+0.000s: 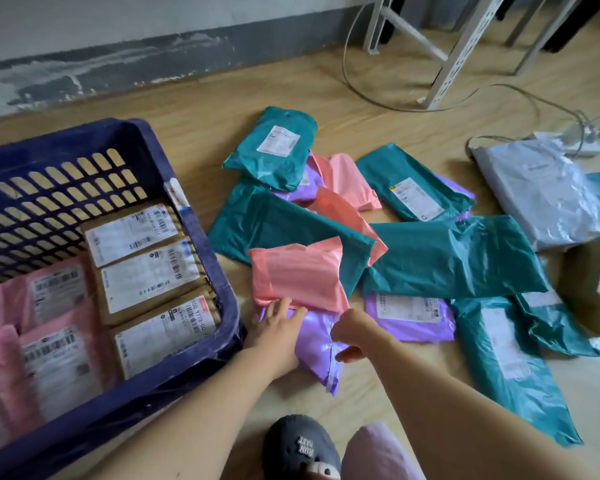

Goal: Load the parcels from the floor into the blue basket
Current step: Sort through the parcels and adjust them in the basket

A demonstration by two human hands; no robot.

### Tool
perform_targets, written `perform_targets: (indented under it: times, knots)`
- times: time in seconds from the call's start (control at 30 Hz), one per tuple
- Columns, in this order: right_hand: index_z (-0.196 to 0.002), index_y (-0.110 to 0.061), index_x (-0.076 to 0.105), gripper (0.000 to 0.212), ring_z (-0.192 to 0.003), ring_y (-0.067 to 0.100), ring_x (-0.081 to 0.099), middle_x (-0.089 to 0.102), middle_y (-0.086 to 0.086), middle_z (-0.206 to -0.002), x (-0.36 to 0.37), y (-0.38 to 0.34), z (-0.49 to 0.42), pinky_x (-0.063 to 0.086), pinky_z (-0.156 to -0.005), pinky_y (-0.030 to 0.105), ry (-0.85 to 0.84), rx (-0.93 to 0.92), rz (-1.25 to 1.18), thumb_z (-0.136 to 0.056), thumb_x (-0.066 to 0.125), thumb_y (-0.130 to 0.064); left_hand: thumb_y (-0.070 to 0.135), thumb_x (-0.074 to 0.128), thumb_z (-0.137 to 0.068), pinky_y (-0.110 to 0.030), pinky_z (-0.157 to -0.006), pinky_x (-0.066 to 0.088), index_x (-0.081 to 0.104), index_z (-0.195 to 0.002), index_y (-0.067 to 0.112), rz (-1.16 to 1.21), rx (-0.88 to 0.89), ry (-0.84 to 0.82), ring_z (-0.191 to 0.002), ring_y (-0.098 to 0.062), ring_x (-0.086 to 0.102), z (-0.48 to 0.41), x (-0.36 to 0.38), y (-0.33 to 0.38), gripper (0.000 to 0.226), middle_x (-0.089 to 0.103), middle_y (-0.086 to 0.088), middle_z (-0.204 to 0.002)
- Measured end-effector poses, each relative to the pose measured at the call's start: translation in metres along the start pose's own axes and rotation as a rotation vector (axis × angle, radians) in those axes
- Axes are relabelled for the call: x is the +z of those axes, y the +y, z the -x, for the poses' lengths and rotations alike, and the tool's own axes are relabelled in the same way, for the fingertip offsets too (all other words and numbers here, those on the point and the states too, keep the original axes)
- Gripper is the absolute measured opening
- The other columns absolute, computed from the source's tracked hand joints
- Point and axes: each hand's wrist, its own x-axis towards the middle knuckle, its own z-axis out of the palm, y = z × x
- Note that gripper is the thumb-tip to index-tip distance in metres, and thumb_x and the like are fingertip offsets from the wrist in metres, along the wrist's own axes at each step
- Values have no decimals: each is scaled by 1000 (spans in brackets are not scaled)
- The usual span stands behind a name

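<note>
The blue basket stands on the floor at the left, holding brown boxes and pink parcels. To its right lies a pile of teal, pink and purple parcels. My left hand rests with fairly straight fingers on the left end of the nearest purple parcel, its fingertips at the lower edge of the pink parcel. My right hand is curled and pinches the same purple parcel on its right side. This purple parcel is partly tucked under the pink one.
A grey parcel and an open cardboard box lie at the right. White metal rack legs, cables and a power strip are at the back right. The wall runs behind. My slipper is at the bottom.
</note>
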Motion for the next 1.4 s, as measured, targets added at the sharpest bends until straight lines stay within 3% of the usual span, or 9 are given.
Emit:
perform_targets:
  times: [0.1,0.3,0.43,0.5,0.6,0.83,0.93,1.07,1.4]
  knots:
    - [-93,-8,49,12,-27,13,55,54,12,-87,6,-2,6,55,-40,32,-116,119,-105,-84,55,-3,21,64,-81,-44,-112,24,23,-145,24,-34,20,-28,-141,-24,15,-6,2,-1,76,12,-5,-151]
    - [-120,-2,48,34,-69,37,60,39,12,-107,2,5,19,57,-64,40,-182,220,-557,-87,54,2,13,61,-79,-43,-110,27,28,-141,22,-13,27,-25,-137,-26,23,-12,3,-5,71,20,-5,-147]
    - [-97,-1,46,15,-93,47,60,34,15,-118,0,12,13,54,-39,38,-136,286,-675,-84,53,4,15,61,-81,-42,-108,31,29,-141,21,-16,12,-41,-135,-27,26,-13,3,-10,69,23,-5,-145]
    - [-95,0,47,9,-75,40,64,48,24,-110,-1,10,10,52,-37,35,-150,288,-575,-86,49,1,18,62,-82,-42,-107,33,27,-143,21,-12,8,-56,-135,-28,26,-12,2,-12,71,24,-6,-144]
    - [-113,2,42,26,-61,30,58,54,23,-79,-4,13,5,54,-68,39,-148,282,-453,-89,49,-4,17,61,-82,-42,-103,37,27,-143,21,-17,4,-74,-131,-29,31,-12,2,-12,70,28,-7,-141]
    - [-91,-3,52,14,-79,28,56,52,10,-76,-8,13,8,35,-101,52,-225,323,-514,-88,54,-17,7,52,-83,-43,-105,36,28,-141,19,36,-50,-128,-134,-27,27,-16,19,-10,64,22,-6,-147]
    - [-93,-3,53,18,-94,34,59,50,13,-91,-6,6,14,48,-88,51,-223,268,-678,-86,60,-18,7,54,-82,-43,-105,36,21,-145,23,75,-50,-68,-136,-26,26,-21,21,-12,74,22,-5,-147]
    - [-88,-4,54,8,-70,26,60,58,14,-82,0,-8,22,55,-54,34,-160,141,-904,-89,58,-11,23,66,-78,-38,-107,35,17,-146,22,40,-36,31,-135,-24,31,-22,17,-14,84,30,-3,-144]
    - [-61,-14,43,23,-33,12,39,40,-1,-33,-29,-30,29,37,-38,11,51,162,-931,-83,45,-10,15,52,-81,-29,-64,34,44,-112,18,412,-38,347,-95,-30,58,5,-21,15,32,63,-6,-101]
